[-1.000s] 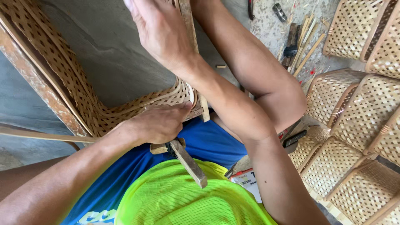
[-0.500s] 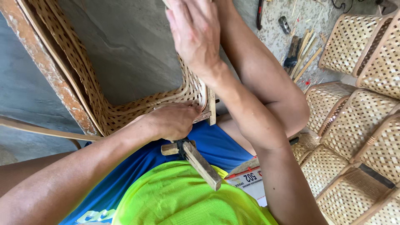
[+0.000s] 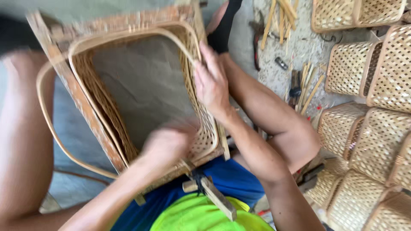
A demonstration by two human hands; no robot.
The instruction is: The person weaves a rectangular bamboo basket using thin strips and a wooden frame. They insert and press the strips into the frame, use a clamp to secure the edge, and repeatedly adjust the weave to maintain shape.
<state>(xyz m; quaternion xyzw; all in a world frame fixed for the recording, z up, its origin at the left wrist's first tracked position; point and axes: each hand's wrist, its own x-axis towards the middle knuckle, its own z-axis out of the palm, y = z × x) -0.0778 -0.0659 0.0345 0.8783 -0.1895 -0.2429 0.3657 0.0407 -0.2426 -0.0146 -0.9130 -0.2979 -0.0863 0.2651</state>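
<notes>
Concrete floor, littered with bamboo strips and hand tools, surrounded a seated person who worked on a square woven basket tipped across the lap. At the basket's far right rim, the right hand pinched a thin bamboo rim hoop against the weave, fingers closed on it. At the near rim, the left hand was blurred by motion; whether it gripped anything could not be told. Below the basket, a wooden clamp stuck out over the blue shorts. Right of the basket stood stacked finished baskets. Seating the hoop well probably meant pressing it flush along each side, corner by corner, without kinking it.
</notes>
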